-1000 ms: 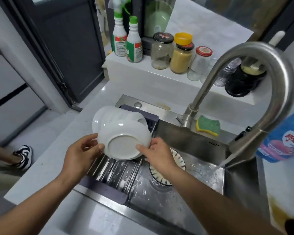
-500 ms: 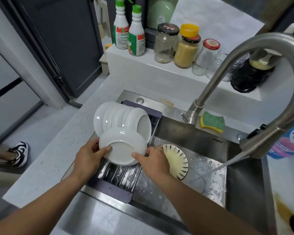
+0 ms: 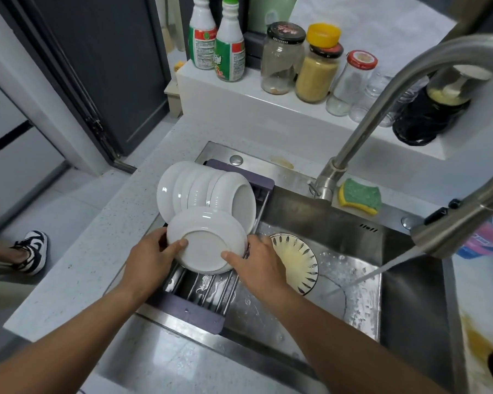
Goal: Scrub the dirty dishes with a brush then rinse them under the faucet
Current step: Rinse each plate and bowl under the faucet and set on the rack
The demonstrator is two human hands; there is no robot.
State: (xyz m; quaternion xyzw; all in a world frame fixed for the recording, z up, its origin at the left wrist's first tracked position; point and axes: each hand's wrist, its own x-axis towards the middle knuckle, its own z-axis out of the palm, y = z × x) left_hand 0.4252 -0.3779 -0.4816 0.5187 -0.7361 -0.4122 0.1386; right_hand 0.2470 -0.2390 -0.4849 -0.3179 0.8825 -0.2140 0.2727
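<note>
Grips: both are my own bare hands, one at each side of a single white dish [image 3: 207, 240].
Left grip: my left grip [image 3: 151, 260] is curled round the dish's left edge. The thumb lies flat on the underside and the fingers are hidden behind the rim.
Right grip: my right grip [image 3: 256, 265] holds the right edge the same way, with the thumb on the underside and the fingers out of sight.
Held dish: it is shallow and tilted so its base ring faces me, low over the bars of the rack [image 3: 182, 308]. I cannot tell whether its upper rim touches the dishes behind it.
Stack: a row of white dishes [image 3: 202, 189] stands on edge at the far end of the rack, leaning together.
Rack: a purple frame with wet metal bars, laid across the left part of the sink [image 3: 410, 294].
Sink: wet steel. A patterned plate [image 3: 296, 260] lies in the basin just right of my right grip, cream in the middle with dark strokes round the rim.
Faucet: the curved steel faucet [image 3: 382, 109] arches over to the right. Water [image 3: 382, 268] slants from its head into the basin, well apart from the held dish.
Sponge: a green and yellow sponge [image 3: 359, 196] sits on the sink's back edge beside the faucet base.
Ledge: jars [image 3: 316, 72] and two spray bottles [image 3: 217, 49] stand on the white ledge behind.
Surface: the pale speckled surface [image 3: 83, 265] lies left of the sink.
</note>
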